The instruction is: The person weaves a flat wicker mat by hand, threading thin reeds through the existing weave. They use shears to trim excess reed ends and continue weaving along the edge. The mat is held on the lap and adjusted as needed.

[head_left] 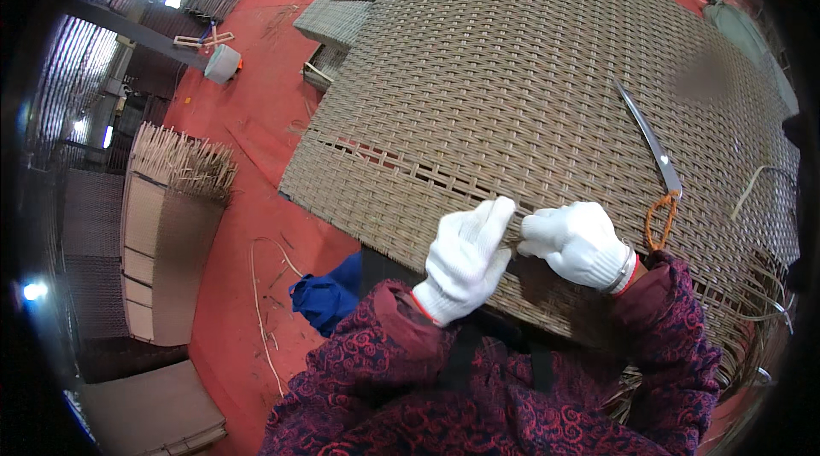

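A large brown woven wicker panel [478,55] spreads out in front of me, with a narrow row of open gaps [410,167] running across it toward my hands. My left hand [465,260], in a white knit glove, bends over the near part of the weave with its fingers pressed together. Close to its right, my right hand [576,242], gloved the same way, pinches at the end of the gap row. The fingertips nearly meet; whatever is between them is too small to make out. Right of them lies a curved, pointed metal tool [656,144] with an orange cord loop [656,225].
Blue cloth [329,294] hangs or lies by the panel's near left edge. Loose strands [760,302] stick out at the right edge. On the red floor [256,123] stand other woven pieces [175,234], a whitish bucket [223,64] and a long pale strand [256,302].
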`<state>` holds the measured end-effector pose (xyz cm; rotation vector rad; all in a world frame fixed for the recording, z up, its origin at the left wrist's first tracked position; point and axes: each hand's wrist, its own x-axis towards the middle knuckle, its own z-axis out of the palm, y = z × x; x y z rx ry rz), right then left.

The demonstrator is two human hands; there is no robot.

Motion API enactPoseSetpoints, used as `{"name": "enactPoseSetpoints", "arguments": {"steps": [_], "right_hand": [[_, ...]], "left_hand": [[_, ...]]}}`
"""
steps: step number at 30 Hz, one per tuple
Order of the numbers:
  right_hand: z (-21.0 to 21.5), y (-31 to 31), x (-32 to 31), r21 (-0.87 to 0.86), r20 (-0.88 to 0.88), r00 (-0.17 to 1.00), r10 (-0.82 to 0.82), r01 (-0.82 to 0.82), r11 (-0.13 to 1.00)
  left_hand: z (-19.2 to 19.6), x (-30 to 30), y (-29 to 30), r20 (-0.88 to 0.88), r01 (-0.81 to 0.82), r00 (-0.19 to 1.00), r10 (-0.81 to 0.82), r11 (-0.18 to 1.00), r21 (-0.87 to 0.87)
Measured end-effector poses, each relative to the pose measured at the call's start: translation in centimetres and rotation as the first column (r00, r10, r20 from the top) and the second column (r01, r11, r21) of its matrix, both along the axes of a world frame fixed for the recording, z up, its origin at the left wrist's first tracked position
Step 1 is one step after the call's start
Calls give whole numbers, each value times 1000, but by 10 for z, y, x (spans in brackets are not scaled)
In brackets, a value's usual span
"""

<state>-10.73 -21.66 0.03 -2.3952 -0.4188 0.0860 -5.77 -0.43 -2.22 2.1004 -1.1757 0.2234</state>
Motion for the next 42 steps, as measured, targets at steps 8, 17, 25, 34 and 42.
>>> {"name": "enactPoseSetpoints", "arguments": {"steps": [8, 17, 25, 34, 42], "right_hand": [[-6, -58, -85, -313, 299, 948, -110, 206, 927], [41, -250, -533, -673, 403, 308, -862, 738, -51], [91, -190, -382, -737, 294, 479, -827, 665, 123], [24, -3, -60, -499, 322, 900, -295, 426, 755], [24, -14, -30, -369, -8, 890, -456, 421, 829]], "left_hand": [[-3, 4, 2, 154, 12, 988, -19, 999, 45], [7, 8, -2, 124, 26, 991, -47, 985, 172], [5, 11, -5, 176, 74, 981, -84, 995, 62], [-12, 22, 7, 28, 190, 982, -189, 962, -197], [-10, 25, 15, -27, 170, 983, -181, 959, -228]]}}
